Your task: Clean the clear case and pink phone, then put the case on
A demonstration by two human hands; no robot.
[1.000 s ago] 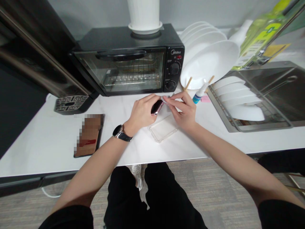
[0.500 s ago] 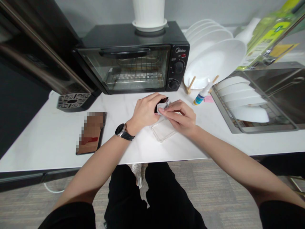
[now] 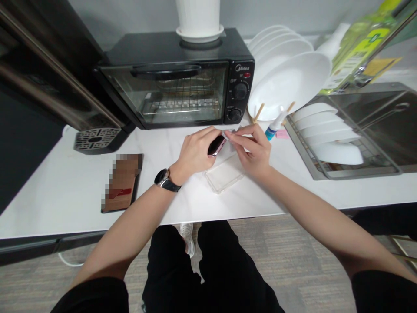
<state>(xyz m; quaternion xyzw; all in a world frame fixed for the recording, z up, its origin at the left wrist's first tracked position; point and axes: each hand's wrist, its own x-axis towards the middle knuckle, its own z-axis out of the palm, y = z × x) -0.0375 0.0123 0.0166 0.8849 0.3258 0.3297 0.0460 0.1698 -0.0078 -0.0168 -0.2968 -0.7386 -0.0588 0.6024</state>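
My left hand [image 3: 197,151], with a watch on its wrist, is wrapped round a pinkish phone [image 3: 217,146] whose dark screen shows at the right of the fingers. Between thumb and fingers, my right hand [image 3: 252,150] pinches a thin whitish wipe [image 3: 229,135] at the phone's far end. Much of the wipe is hidden by the fingers. Below both hands, a clear phone case [image 3: 223,179] lies flat on the white counter. A small spray bottle [image 3: 273,128] with a blue label stands beyond my right hand.
A black toaster oven [image 3: 176,93] stands behind my hands, with a white pot [image 3: 198,19] on top. White plates [image 3: 289,87] stand in a wooden rack beside it. At right is a sink [image 3: 381,126] with bowls in a wire basket. A flat tablet-like device [image 3: 122,182] lies left.
My right hand has moved the wipe away from the phone's near part towards its far end, uncovering more of the screen and its pink edge. My left hand keeps its hold.
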